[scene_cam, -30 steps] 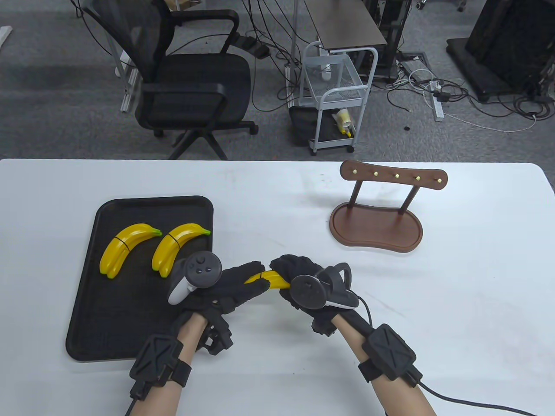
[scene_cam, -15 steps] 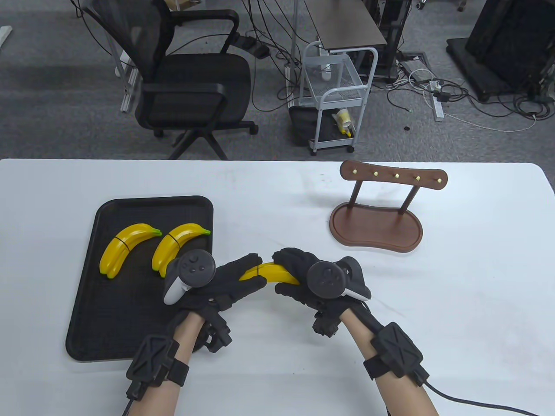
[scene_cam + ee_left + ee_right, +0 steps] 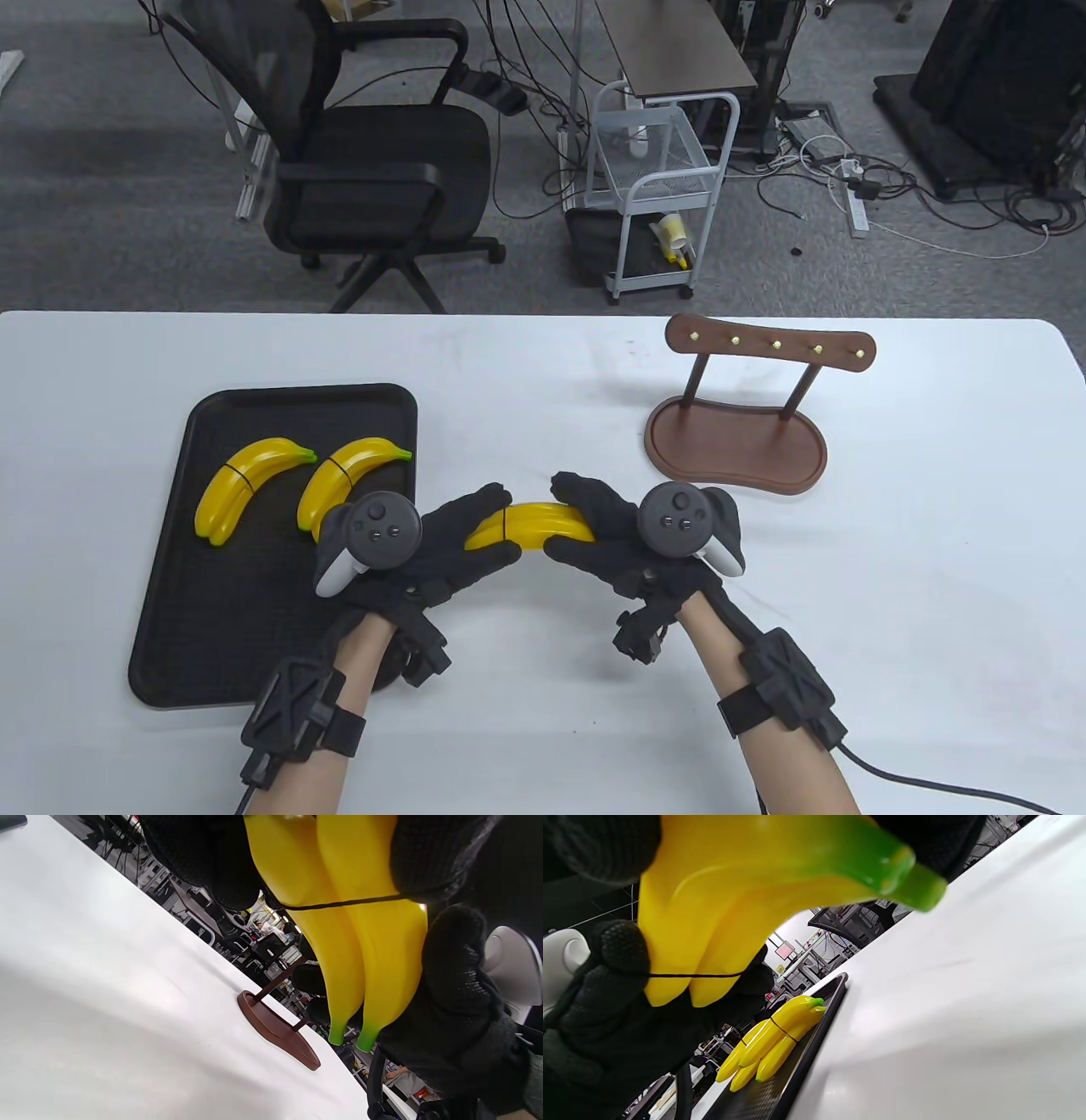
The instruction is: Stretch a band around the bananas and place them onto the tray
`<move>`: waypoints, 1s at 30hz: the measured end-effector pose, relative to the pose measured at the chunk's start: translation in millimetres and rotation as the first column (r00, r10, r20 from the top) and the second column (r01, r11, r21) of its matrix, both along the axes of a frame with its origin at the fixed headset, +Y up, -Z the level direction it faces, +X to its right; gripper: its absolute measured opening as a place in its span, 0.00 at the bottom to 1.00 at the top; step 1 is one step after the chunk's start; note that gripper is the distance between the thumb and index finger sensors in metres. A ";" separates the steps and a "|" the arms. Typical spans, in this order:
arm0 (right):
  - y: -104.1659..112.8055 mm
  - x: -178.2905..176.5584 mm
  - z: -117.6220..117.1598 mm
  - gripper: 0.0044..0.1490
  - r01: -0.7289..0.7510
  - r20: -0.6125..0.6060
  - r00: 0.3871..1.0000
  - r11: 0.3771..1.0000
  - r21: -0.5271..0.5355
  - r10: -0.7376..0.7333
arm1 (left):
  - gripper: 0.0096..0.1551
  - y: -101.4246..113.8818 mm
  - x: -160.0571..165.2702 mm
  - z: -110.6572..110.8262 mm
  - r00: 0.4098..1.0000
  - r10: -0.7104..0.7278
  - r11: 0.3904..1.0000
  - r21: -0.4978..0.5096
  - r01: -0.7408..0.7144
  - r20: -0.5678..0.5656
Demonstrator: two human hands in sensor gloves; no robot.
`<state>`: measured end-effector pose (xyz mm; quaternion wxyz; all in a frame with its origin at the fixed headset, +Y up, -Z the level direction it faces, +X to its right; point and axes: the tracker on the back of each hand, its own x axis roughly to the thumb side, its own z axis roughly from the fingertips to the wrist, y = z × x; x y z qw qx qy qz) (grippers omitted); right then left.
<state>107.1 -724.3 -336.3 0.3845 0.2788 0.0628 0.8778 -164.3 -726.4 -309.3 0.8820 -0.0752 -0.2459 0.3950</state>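
While both hands hold it above the worktop [image 3: 526, 382], the banana pair [image 3: 530, 526] sits between them, just right of the tray [image 3: 195, 628]. Left hand [image 3: 441, 552] has fingers curled round the blunt end of the pair; right hand [image 3: 615, 543] has fingers curled round the green-stem end. A thin black band [image 3: 506, 525] loops round the 2 bananas near the left hand's fingertips; left wrist view shows the band [image 3: 339, 903] crossing both bananas [image 3: 360, 942], running under the gloved fingers [image 3: 424, 861] at 1 side. Right wrist view shows the same band [image 3: 691, 975] near the blunt tips of the held pair [image 3: 721, 921], with the green stems [image 3: 899, 874] pointing toward the camera side. Cannot tell if any finger is hooked inside the band.

On the tray lie 2 more banded pairs: left pair [image 3: 242, 486] and right pair [image 3: 344, 484], side by side, stems pointing up-right, each with a dark band round the middle. Right pair lies just beside the left hand's tracker [image 3: 373, 531]. Right hand's tracker [image 3: 683, 522] faces up.

A brown wooden stand [image 3: 736, 441] with a row of brass pegs stands on the worktop to the right, apart from the hands. An office chair [image 3: 365, 153] and a white cart [image 3: 657, 187] are on the floor beyond.
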 end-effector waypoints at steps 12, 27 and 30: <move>2.3 -0.8 2.1 0.54 0.053 0.007 0.999 0.997 0.052 -0.053 | 0.45 -0.3 3.5 0.7 0.999 -0.031 0.999 0.012 0.030 0.024; 2.7 -9.5 7.4 0.53 -0.008 0.004 1.000 0.992 0.129 0.008 | 0.47 -2.0 9.4 2.3 0.994 -0.110 0.993 0.046 0.109 0.018; 2.9 -13.6 9.4 0.53 -0.032 -0.008 0.999 0.989 0.141 0.034 | 0.47 -2.8 11.3 2.7 0.992 -0.123 0.991 0.049 0.121 0.029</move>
